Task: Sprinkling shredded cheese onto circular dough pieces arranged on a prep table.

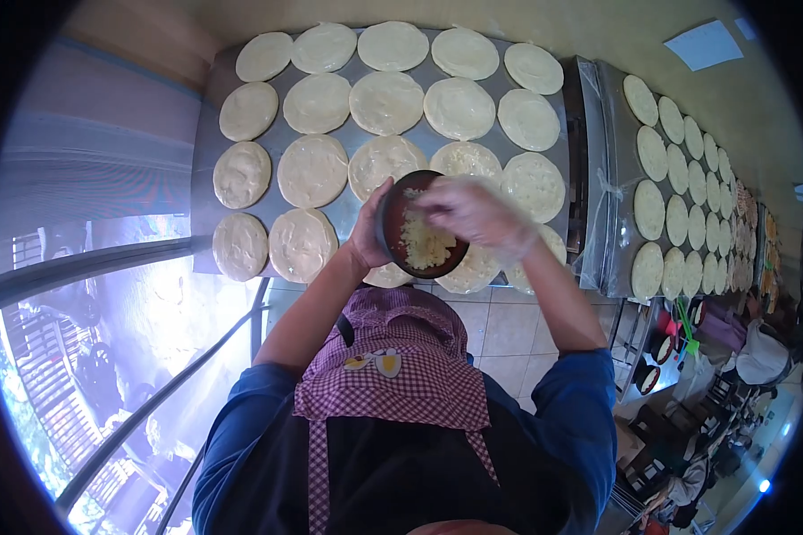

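Observation:
My bare left hand (371,231) grips the left side of a round dark bowl (394,217) and holds it tilted above the dough table. Pale crumbly topping, perhaps grated cheese (425,246), lies inside. Over the bowl's right side is my right hand (478,210), in a clear plastic glove. It is blurred, its fingertips reaching towards the crumbs; whether they pinch any I cannot tell. Flat dough rounds (312,171) with a glossy top lie in rows on the metal table (203,167). Crumbs dot a round (466,160) just behind the bowl, which partly hides others.
A second metal table (619,174) on the right carries more dough rounds (652,150). Beyond it, a co-worker in a pale top (763,353) stands near a lower surface with bowls (648,378). A window (140,321) with dark bars is on my left.

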A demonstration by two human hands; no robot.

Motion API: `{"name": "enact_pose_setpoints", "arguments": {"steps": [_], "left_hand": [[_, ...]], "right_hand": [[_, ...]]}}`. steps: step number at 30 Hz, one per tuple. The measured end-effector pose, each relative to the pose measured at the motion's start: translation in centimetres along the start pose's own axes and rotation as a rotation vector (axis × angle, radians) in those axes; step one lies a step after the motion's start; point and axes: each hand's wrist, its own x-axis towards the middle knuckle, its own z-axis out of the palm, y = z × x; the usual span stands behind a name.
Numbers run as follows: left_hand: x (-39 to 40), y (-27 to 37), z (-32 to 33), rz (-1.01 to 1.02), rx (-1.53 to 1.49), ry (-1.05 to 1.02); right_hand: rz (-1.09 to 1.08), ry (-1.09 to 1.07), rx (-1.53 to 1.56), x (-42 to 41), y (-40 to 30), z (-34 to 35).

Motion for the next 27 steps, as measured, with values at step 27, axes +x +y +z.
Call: {"name": "enact_pose_setpoints", "arguments": {"steps": [27], "left_hand": [[-1.2, 4.0, -0.9, 0.004, 0.066, 0.093]], "right_hand": [[0.154, -0.302, -0.016, 1.7, -1.5, 7.7]]}}
